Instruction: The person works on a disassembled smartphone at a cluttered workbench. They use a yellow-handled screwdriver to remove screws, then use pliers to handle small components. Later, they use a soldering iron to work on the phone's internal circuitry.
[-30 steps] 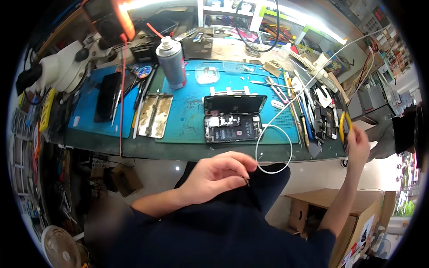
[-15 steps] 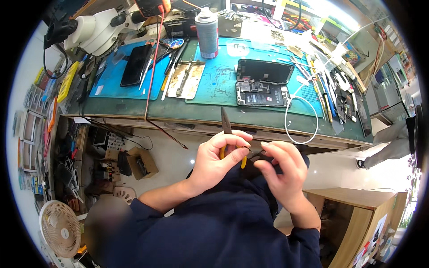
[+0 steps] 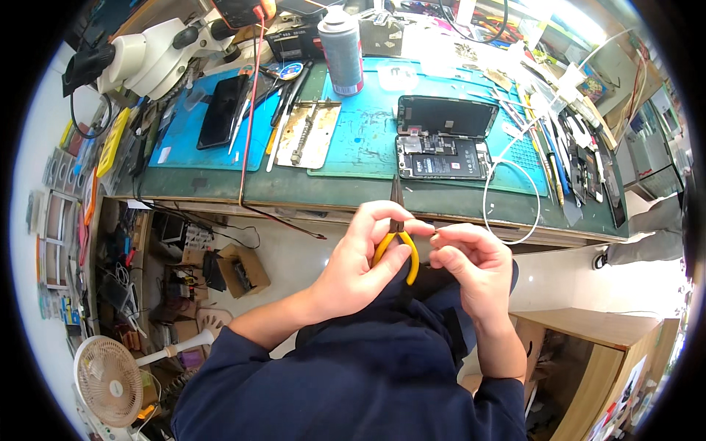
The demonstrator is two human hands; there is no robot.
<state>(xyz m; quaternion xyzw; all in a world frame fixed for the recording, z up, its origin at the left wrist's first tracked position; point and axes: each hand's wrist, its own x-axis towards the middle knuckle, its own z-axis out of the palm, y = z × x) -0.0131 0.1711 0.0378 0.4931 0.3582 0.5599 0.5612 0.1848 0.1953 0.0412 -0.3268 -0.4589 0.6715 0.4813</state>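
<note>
In front of my lap, my left hand (image 3: 360,259) is closed around needle-nose pliers (image 3: 398,225) with yellow handles. Their dark jaws point away from me, toward the bench edge. Close by on the right, my right hand (image 3: 476,263) has its thumb and fingers pinched together; whatever sits between them is too small to make out. Beyond both hands, an opened smartphone (image 3: 447,163) lies on the blue mat (image 3: 353,158), its screen half (image 3: 447,117) tilted up at the back.
A spray can (image 3: 342,55) stands on the bench left of the opened phone. Farther left are a metal holder (image 3: 312,136), a dark phone (image 3: 223,110) and a microscope (image 3: 158,55). A white cable loop (image 3: 537,209) hangs over the front edge, near many hand tools (image 3: 548,158).
The pliers have turned, so their yellow handles now show spread apart below my left fingers. My right hand has come up slightly, its fingertips nearer my left index finger.
</note>
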